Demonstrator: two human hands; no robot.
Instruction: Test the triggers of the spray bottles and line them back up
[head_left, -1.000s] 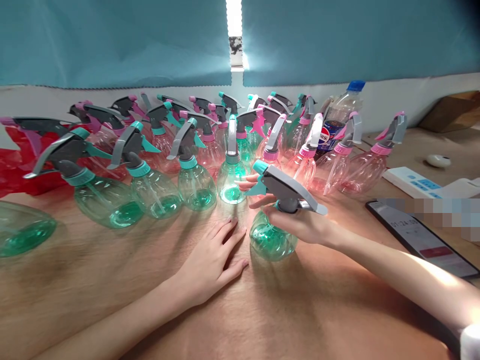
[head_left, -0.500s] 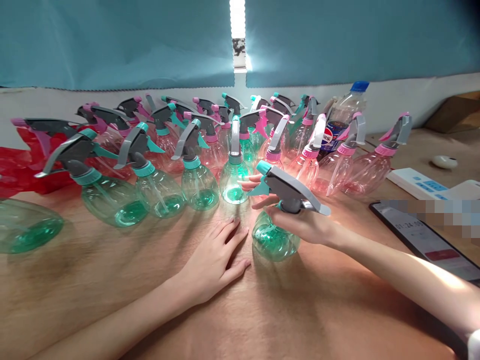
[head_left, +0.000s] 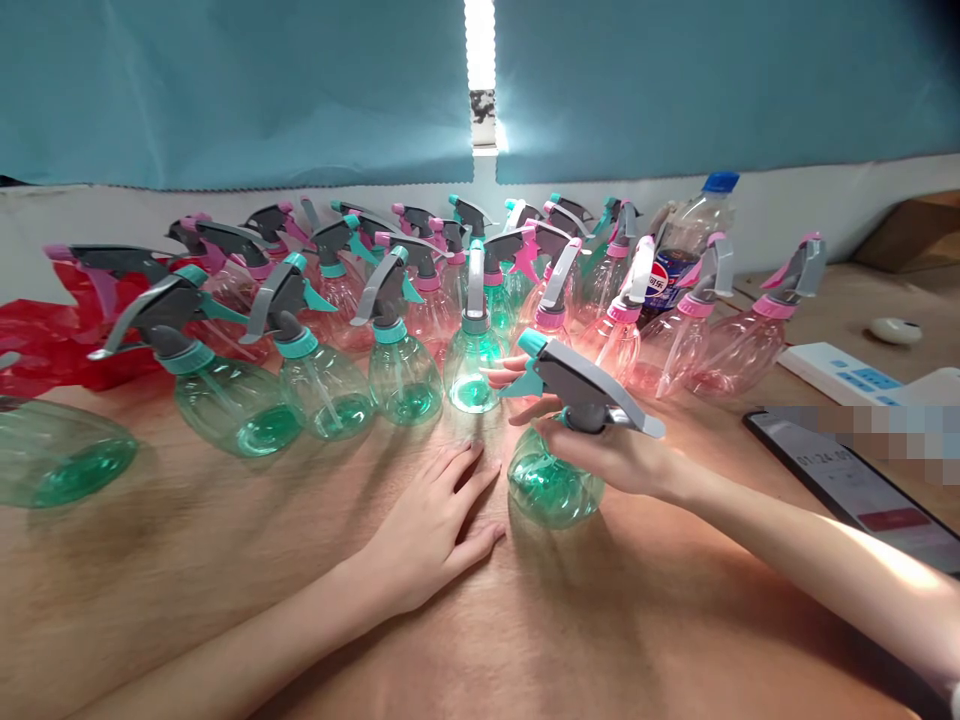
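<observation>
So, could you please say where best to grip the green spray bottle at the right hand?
The green spray bottle seems best taken by its narrow neck, coming from the right: its body widens below, while nozzle and trigger face left.

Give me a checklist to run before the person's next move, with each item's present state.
1. Right hand on the held bottle: ok, wrapped round its neck below the sprayer.
2. Sprayer screwed tight: cannot tell, the hand hides part of the collar.
3. Left hand free: ok, lying palm down on the table, holding nothing.
4. Right fingers clear of the bottle behind: cannot tell, they overlap it in this view.
5. Phone clear of the right hand: ok, lying apart, off to its right.
</observation>
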